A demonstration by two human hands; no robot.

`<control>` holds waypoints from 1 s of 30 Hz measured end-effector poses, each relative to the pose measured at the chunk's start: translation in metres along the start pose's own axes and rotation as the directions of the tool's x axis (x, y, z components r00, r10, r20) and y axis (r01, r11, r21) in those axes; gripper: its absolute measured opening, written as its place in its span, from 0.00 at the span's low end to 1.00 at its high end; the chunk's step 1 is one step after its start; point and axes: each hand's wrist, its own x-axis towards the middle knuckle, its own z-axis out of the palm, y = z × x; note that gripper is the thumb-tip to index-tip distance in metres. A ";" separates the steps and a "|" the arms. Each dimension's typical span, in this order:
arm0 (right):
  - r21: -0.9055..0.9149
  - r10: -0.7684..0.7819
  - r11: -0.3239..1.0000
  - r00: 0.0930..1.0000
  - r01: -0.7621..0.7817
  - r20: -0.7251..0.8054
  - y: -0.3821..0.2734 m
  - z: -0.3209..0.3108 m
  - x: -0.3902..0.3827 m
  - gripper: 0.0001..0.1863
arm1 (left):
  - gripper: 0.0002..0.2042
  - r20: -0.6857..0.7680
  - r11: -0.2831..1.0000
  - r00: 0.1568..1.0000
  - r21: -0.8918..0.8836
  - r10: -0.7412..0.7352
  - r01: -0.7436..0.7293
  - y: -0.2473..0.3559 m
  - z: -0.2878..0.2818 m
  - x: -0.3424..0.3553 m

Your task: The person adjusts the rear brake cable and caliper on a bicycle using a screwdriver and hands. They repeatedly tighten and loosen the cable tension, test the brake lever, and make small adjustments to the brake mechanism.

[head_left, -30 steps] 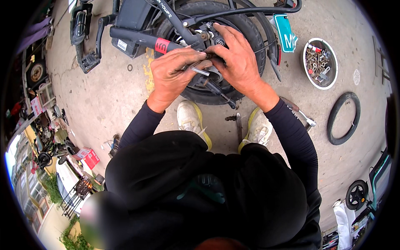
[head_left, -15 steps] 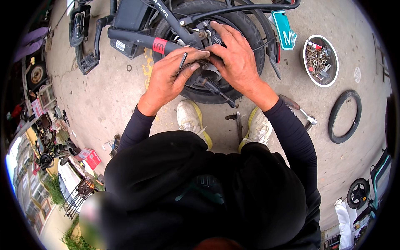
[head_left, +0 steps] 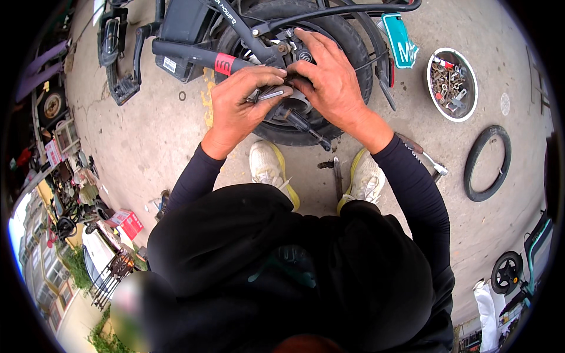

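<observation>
A folded-down bike frame [head_left: 194,56] with a rear wheel [head_left: 365,88] lies on the concrete in front of me. My left hand [head_left: 235,103] is closed round a short metal hex key [head_left: 271,94], its bright shaft lying across the fingers by the thumb. My right hand [head_left: 335,82] curls over a black brake caliper [head_left: 303,55] at the wheel hub, fingertips on its far side. Thumb and fingertips of both hands nearly meet beside the caliper; what lies between them is hidden. A black shock absorber [head_left: 300,122] sticks out below the hands.
On the right stand a bowl of bolts and small parts [head_left: 474,100] and a ring-shaped inner tube [head_left: 471,176]. A teal plate [head_left: 400,41] leans near the wheel. Tools, including a ratchet [head_left: 432,165] and a dark-handled bar [head_left: 337,179], lie around my shoes [head_left: 268,165].
The hex key has turned in my left fingers from nearly upright to nearly level. My left hand has shifted slightly; the right hand stays at the caliper.
</observation>
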 end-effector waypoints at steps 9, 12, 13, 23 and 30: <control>-0.026 -0.014 1.000 1.000 0.014 0.020 0.000 -0.001 0.001 0.17 | 0.11 0.032 0.999 0.999 -0.016 -0.035 0.036 0.003 -0.007 0.000; -0.056 -0.004 0.998 1.000 0.005 0.021 -0.001 0.001 0.000 0.17 | 0.10 -0.034 1.000 0.999 -0.025 -0.009 0.008 0.000 -0.002 -0.001; -0.047 -0.007 0.999 1.000 0.008 0.020 -0.001 0.001 0.001 0.17 | 0.10 -0.054 1.000 0.999 -0.011 0.002 -0.002 -0.001 -0.001 -0.001; -0.042 -0.002 0.999 0.999 0.003 0.032 -0.003 0.000 0.001 0.16 | 0.11 0.094 0.993 0.990 -0.038 -0.106 0.110 0.009 -0.010 0.000; -0.045 -0.016 0.999 0.999 0.017 0.029 -0.002 0.000 -0.001 0.17 | 0.09 0.107 0.998 0.993 -0.014 -0.053 0.055 0.004 -0.015 0.001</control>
